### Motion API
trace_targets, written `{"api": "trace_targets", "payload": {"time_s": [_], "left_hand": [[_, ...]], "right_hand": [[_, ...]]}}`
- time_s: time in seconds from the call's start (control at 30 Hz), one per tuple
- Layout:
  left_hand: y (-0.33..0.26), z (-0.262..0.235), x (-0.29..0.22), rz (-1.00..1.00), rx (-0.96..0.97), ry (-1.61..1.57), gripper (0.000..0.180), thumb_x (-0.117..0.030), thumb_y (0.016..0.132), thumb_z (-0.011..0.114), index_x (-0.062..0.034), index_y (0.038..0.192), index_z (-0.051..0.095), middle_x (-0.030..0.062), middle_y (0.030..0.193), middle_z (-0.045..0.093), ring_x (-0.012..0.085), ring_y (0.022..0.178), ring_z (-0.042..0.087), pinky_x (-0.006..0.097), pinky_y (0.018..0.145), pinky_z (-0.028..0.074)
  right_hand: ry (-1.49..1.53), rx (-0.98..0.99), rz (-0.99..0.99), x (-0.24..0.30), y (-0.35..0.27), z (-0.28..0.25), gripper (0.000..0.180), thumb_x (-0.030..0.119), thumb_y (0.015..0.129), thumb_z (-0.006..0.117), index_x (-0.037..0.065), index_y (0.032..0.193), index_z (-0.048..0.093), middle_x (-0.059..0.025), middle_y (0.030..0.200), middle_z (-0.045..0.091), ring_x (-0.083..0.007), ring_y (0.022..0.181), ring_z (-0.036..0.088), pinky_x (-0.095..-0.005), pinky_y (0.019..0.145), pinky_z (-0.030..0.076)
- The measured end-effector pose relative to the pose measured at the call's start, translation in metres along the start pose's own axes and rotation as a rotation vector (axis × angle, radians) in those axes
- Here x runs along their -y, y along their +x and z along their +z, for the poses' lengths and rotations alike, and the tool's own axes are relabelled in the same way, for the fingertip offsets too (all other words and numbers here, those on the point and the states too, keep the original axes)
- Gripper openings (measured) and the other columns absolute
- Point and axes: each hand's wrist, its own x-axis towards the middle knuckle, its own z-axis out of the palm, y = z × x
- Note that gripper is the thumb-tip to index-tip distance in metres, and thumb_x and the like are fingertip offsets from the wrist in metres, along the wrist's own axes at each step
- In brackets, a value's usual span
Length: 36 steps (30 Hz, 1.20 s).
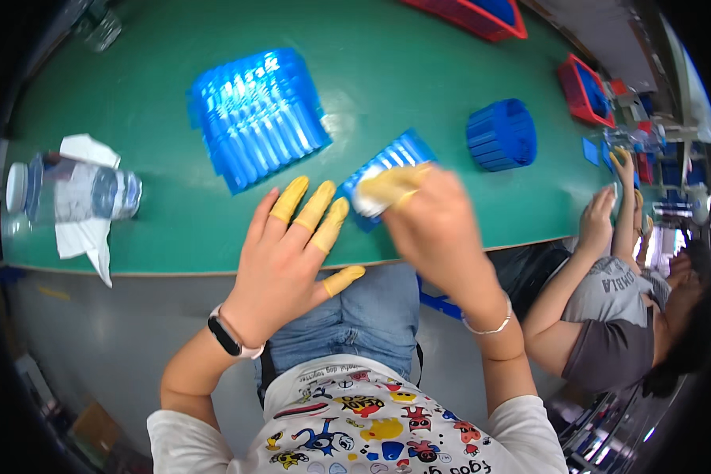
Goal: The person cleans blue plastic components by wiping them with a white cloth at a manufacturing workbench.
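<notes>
Yellow finger cots cover several fingers of both my hands. Over the table's near edge, my left hand (286, 249) is open with its fingers spread, and nothing is in it. My right hand (430, 221), slightly smeared by motion, closes around a white cloth wad (369, 193) and presses it on a small blue ribbed plastic strip (409, 148). The strip lies flat and slanted, its lower part covered by the wad and fingers. Beyond my left hand sits a larger stack of shiny blue ribbed plastic strips (261, 118).
A round blue ribbed tub (502, 134) stands right on the green table (387, 63). Left, a clear bottle (79, 189) lies over white tissue (83, 241). Red bins (581, 91) line the far right. A co-worker (608, 308) sits close on my right.
</notes>
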Motion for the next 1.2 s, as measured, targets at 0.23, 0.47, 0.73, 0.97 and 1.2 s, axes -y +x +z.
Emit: {"api": "trace_targets", "payload": {"time_s": [0.23, 0.47, 0.73, 0.97, 1.2], "left_hand": [[0.004, -0.002, 0.000, 0.062, -0.047, 0.108, 0.068, -0.043, 0.072, 0.079, 0.0021, 0.117, 0.058, 0.0180, 0.123, 0.056, 0.0405, 0.121, 0.047, 0.053, 0.102, 0.037], [0.055, -0.008, -0.022, -0.200, -0.066, 0.089, 0.064, -0.043, 0.062, 0.086, 0.0018, 0.098, 0.057, 0.0146, 0.099, 0.056, 0.0339, 0.094, 0.054, 0.045, 0.082, 0.042], [0.057, -0.001, -0.011, -0.170, 0.065, 0.064, 0.059, -0.038, 0.062, 0.088, 0.0026, 0.095, 0.058, 0.0168, 0.099, 0.055, 0.0352, 0.096, 0.054, 0.045, 0.079, 0.044], [0.066, -0.010, -0.027, -0.148, 0.145, -0.164, 0.056, -0.010, 0.069, 0.082, 0.0038, 0.112, 0.049, 0.0205, 0.103, 0.055, 0.0396, 0.099, 0.053, 0.044, 0.086, 0.044], [0.089, 0.014, -0.063, 0.351, 0.070, -0.169, 0.051, 0.000, 0.075, 0.068, -0.0006, 0.124, 0.051, 0.0157, 0.107, 0.059, 0.0347, 0.097, 0.055, 0.040, 0.086, 0.045]], "right_hand": [[0.396, -0.105, 0.053, -0.030, 0.006, 0.031, 0.014, 0.006, 0.074, 0.066, 0.007, 0.088, 0.072, -0.0103, 0.087, 0.065, -0.0290, 0.090, 0.062, -0.0413, 0.075, 0.049], [0.486, -0.109, 0.278, -0.039, -0.010, 0.004, 0.019, 0.008, 0.083, 0.064, 0.006, 0.101, 0.071, -0.0104, 0.094, 0.065, -0.0265, 0.085, 0.063, -0.0370, 0.072, 0.049], [0.702, -0.194, 0.302, -0.010, -0.061, -0.008, 0.027, 0.001, 0.086, 0.061, 0.004, 0.111, 0.070, -0.0116, 0.105, 0.067, -0.0231, 0.095, 0.064, -0.0337, 0.084, 0.051], [0.751, -0.250, 0.314, -0.005, -0.069, -0.020, 0.024, 0.001, 0.087, 0.062, 0.004, 0.109, 0.070, -0.0109, 0.105, 0.067, -0.0226, 0.095, 0.064, -0.0326, 0.083, 0.050], [0.635, -0.566, 0.374, -0.015, -0.099, -0.030, 0.025, -0.006, 0.081, 0.067, 0.003, 0.104, 0.072, -0.0094, 0.103, 0.068, -0.0128, 0.086, 0.063, -0.0246, 0.074, 0.050]]}}
